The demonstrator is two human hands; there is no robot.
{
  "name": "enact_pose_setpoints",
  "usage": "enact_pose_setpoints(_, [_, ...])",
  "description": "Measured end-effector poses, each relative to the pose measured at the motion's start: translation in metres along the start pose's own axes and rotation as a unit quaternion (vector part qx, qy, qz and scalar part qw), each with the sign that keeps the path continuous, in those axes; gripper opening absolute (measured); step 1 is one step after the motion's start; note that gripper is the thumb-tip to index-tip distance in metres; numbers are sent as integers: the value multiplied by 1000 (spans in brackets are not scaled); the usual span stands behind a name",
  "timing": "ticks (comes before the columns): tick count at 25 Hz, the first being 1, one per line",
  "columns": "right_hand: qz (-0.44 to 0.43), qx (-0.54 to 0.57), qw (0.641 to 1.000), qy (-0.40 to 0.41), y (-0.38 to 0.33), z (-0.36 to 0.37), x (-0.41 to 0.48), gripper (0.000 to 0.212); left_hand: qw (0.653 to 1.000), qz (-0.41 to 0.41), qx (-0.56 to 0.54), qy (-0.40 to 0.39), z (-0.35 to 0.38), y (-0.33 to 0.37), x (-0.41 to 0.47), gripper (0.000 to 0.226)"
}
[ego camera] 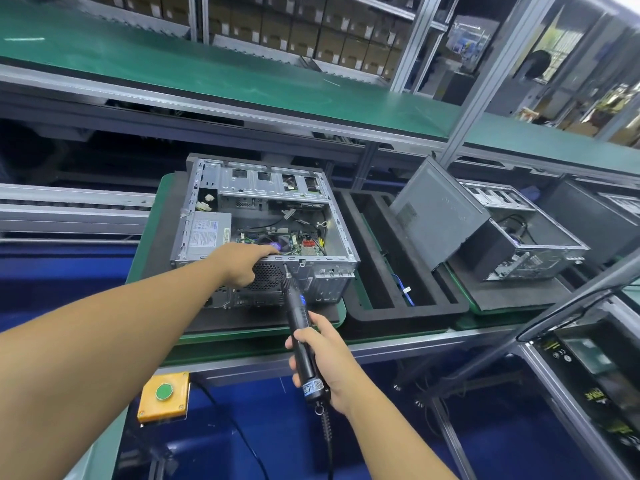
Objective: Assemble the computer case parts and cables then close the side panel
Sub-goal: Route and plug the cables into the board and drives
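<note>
Computer case [263, 230] lay open side up on the green tabletop [152, 223]; left hand [246, 265] hooked its fingers [266, 250] over the rear rim, seemingly steadying it; right hand [322, 355] clamped round the electric screwdriver [298, 323], bit at that rim, likely driving a screw; black foam tray [356, 306] sat just beside, not obstructing.

I see a factory assembly line: long green-matted benches [207, 74], open grey metal computer cases [273, 183] in a row, shelves of brown cardboard cartons [304, 36] behind.

The open computer case [263, 230] lies on a pallet [149, 237], a foam tray [408, 306] to its right.
</note>
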State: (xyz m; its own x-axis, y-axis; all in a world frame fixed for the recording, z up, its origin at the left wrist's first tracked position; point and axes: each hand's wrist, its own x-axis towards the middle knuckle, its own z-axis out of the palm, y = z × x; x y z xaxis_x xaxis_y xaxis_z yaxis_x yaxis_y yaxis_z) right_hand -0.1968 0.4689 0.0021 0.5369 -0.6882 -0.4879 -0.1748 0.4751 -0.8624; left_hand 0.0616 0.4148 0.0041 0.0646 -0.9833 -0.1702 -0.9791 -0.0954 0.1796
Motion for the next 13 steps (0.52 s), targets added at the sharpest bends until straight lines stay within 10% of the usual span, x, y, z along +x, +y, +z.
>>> enact_pose_setpoints(13, [-5,-45,999,-19,1,4,-2,59,1000,3,8,22,5,-4,7,70])
